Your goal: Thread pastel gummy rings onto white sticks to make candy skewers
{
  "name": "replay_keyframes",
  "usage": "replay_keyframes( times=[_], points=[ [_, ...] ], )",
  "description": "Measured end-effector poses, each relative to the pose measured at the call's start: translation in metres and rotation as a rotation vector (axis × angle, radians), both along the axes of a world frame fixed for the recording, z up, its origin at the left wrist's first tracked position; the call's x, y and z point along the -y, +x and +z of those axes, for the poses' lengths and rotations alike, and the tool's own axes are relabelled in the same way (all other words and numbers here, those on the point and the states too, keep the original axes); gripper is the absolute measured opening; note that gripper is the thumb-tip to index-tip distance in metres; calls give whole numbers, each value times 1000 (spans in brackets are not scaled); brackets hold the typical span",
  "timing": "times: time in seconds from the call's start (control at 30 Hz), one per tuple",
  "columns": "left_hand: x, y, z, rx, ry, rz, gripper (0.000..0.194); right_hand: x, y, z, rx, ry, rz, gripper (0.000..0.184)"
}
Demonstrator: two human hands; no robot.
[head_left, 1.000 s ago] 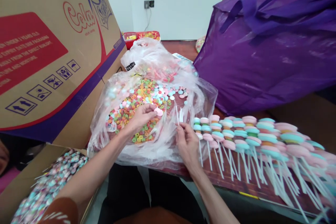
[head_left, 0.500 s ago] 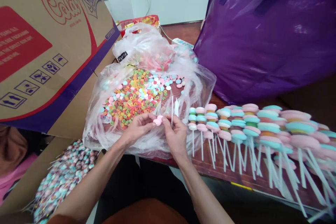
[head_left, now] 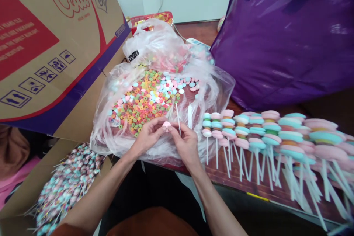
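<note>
Between my two hands is a pink round candy (head_left: 167, 124), pinched by the fingertips. My left hand (head_left: 150, 134) is closed on its left side. My right hand (head_left: 186, 141) grips it from the right and also keeps a white stick (head_left: 177, 118) slanting up between its fingers. Behind the hands, an opened clear plastic bag (head_left: 110, 138) is spread out with small ring candies (head_left: 146, 99) and pink, blue and white round candies (head_left: 181, 91) on it. More white sticks (head_left: 190, 115) lie just right of my right hand.
Stacked candies on sticks (head_left: 272, 132) line the table (head_left: 249, 188) at right. A large cardboard box (head_left: 55, 44) stands left, and below it an open box holds many finished-looking candy sticks (head_left: 69, 188). A purple bag (head_left: 287, 44) fills the back right; a knotted plastic bag (head_left: 155, 44) sits behind.
The candy pieces at my fingertips were side by side and now appear as one round piece. The stick in my right hand leans further left. The whole view has shifted slightly.
</note>
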State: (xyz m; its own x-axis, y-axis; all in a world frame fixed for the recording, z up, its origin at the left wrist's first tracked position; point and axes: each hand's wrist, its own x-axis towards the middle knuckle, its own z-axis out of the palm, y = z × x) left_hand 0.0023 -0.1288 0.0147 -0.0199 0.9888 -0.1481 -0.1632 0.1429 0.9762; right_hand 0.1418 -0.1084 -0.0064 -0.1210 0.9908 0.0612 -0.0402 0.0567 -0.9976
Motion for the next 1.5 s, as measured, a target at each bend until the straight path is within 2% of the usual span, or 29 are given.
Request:
replay_keyframes(
  times=[0.1,0.17,0.3,0.4,0.57,0.77,0.9,0.97,1.13,1.33,1.5],
  points=[
    [1,-2,-2,44,-7,-73,41,1,-1,1,8,-32,0,21],
    [2,-5,-5,83,-22,-74,41,2,-1,3,52,-23,8,24],
    [0,-12,-10,95,-50,84,43,8,4,12,284,116,-14,33],
    [-4,-17,-13,92,-35,226,44,17,9,18,417,226,41,33],
    [-11,-20,-17,134,2,350,42,30,9,16,476,243,108,34],
    [-9,-25,-26,71,34,326,35,30,9,18,650,303,137,38],
    [-5,-28,-35,-119,102,277,26,29,10,26,790,312,135,37],
    [-4,-27,-36,-164,109,268,24,30,6,26,784,325,108,37],
    [-1,-27,-35,22,12,267,34,35,-8,16,597,379,49,37],
    [7,-32,-40,-217,124,323,26,37,-12,17,555,334,75,34],
    [11,-31,-38,-441,211,326,25,38,-20,19,582,299,71,34]
  ],
)
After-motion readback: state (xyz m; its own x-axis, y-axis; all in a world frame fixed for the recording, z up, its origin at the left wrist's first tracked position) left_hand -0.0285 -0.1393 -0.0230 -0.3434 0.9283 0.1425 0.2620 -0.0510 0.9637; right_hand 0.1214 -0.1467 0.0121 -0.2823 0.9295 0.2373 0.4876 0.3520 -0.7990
